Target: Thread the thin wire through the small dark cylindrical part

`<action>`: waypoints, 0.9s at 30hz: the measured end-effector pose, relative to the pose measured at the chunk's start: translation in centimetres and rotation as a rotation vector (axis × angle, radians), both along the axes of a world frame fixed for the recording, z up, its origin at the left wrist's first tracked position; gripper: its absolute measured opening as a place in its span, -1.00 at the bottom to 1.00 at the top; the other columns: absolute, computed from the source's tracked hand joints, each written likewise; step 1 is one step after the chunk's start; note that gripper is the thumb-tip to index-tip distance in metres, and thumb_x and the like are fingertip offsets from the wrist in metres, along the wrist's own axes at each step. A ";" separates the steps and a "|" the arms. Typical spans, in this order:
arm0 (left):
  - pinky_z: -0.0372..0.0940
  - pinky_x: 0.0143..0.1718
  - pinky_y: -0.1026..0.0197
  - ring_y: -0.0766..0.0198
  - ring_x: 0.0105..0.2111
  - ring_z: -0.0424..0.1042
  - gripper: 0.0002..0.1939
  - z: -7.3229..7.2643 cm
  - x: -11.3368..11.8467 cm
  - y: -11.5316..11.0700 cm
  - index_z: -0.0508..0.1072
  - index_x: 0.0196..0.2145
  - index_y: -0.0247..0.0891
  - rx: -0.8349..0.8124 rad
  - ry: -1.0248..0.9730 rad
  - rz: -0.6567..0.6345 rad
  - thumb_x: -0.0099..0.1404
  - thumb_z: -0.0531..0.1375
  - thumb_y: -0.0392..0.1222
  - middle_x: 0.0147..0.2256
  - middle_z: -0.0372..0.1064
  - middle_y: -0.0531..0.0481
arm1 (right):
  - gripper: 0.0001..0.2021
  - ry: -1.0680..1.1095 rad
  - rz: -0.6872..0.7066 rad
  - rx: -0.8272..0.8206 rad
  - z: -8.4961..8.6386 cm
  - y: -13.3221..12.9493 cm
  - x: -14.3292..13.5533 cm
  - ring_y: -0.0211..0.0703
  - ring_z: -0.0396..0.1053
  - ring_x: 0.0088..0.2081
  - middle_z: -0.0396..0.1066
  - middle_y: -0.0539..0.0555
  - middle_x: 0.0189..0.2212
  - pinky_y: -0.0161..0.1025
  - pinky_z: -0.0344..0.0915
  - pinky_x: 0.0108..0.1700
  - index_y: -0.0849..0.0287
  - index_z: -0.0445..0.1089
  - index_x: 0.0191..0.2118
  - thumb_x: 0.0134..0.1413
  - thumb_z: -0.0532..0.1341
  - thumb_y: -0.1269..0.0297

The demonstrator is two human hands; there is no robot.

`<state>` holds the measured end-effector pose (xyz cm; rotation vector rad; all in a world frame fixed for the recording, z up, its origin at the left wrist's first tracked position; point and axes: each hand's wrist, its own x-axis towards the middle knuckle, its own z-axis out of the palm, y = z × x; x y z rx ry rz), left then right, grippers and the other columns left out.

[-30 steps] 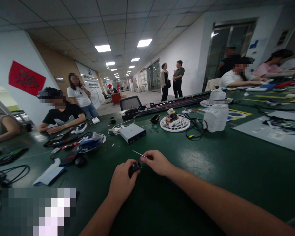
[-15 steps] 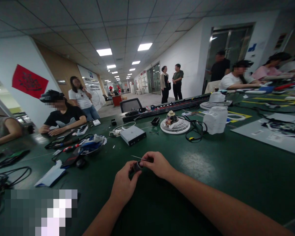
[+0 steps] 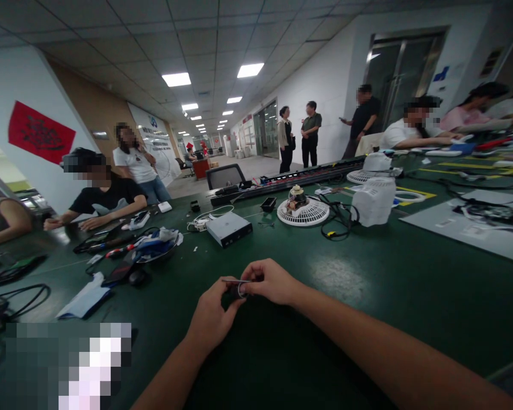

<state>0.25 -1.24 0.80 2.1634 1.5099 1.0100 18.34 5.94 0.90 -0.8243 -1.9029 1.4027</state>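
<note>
Just above the green table (image 3: 308,341), my left hand (image 3: 209,312) is closed around a small dark cylindrical part (image 3: 236,291) with a light ring at its end. Fingers of my right hand (image 3: 270,282) pinch a thin metal rod (image 3: 234,281), which crosses over the top of the part and points left. My right thumb reaches the part's ringed end. The exact kind of both things is too small to make out, and my fingers cover much of the cylinder. Beyond my hands lies a grey optical disc drive (image 3: 229,229).
A white fan grille with an exposed motor (image 3: 302,212) and a white housing (image 3: 374,202) with a black cable stand at the back right. A blue cloth bundle (image 3: 158,245), a light blue paper (image 3: 85,297) and cables lie left. A co-worker (image 3: 98,193) sits across the table.
The rod has swung down to lie nearly level across the cylindrical part. My two hands stay close together. At the far left, the seated co-worker's hands have moved apart.
</note>
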 end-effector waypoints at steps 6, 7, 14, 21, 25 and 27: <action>0.37 -0.06 0.07 0.13 -0.11 0.47 -0.75 -0.3 0.0 0.1 0.45 -0.11 -0.17 -0.029 0.032 -0.017 0.23 0.23 -0.22 -0.13 0.49 -0.06 | -0.84 0.003 0.073 0.048 -0.2 0.6 0.8 -0.25 0.39 -0.41 0.46 -0.02 -0.47 -0.31 0.29 -0.33 0.24 0.45 -0.39 -0.13 0.38 0.31; 0.37 -0.06 0.06 0.12 -0.11 0.47 -0.74 -0.3 0.0 0.0 0.45 -0.10 -0.17 -0.037 0.031 -0.019 0.23 0.23 -0.21 -0.12 0.49 -0.07 | -0.85 -0.024 0.063 0.084 -0.1 0.7 0.9 -0.24 0.40 -0.39 0.47 -0.02 -0.46 -0.30 0.30 -0.32 0.23 0.46 -0.38 -0.12 0.38 0.31; 0.36 -0.03 0.07 0.13 -0.09 0.46 -0.71 -0.3 0.0 -0.1 0.43 -0.05 -0.13 -0.053 0.042 -0.045 0.24 0.21 -0.21 -0.08 0.47 -0.05 | -0.80 -0.071 0.082 0.054 0.5 0.8 1.3 -0.28 0.36 -0.43 0.45 -0.04 -0.48 -0.34 0.25 -0.37 0.24 0.49 -0.37 -0.19 0.41 0.32; 0.37 -0.06 0.07 0.13 -0.12 0.48 -0.75 0.1 0.1 0.1 0.42 -0.10 -0.15 -0.007 0.010 0.001 0.24 0.20 -0.22 -0.14 0.49 -0.04 | -0.80 0.074 0.026 -0.067 -0.3 0.5 0.0 -0.30 0.34 -0.44 0.41 -0.05 -0.47 -0.33 0.25 -0.36 0.24 0.41 -0.36 -0.14 0.38 0.32; 0.37 -0.03 0.04 0.14 -0.13 0.50 -0.77 0.0 -0.1 0.8 0.41 -0.13 -0.17 0.024 -0.018 0.120 0.22 0.20 -0.23 -0.17 0.51 -0.01 | -0.91 -0.028 -0.122 0.094 0.4 0.6 0.2 -0.29 0.33 -0.40 0.41 0.00 -0.42 -0.32 0.24 -0.33 0.24 0.40 -0.25 0.09 0.22 0.38; 0.37 -0.03 0.01 0.12 -0.14 0.51 -0.78 -0.1 -0.4 1.1 0.40 -0.16 -0.18 0.026 -0.014 0.192 0.20 0.21 -0.23 -0.20 0.52 -0.03 | -0.90 -0.157 -0.202 0.305 0.9 0.7 1.0 -0.27 0.33 -0.39 0.42 0.01 -0.41 -0.31 0.22 -0.33 0.22 0.42 -0.25 0.15 0.16 0.40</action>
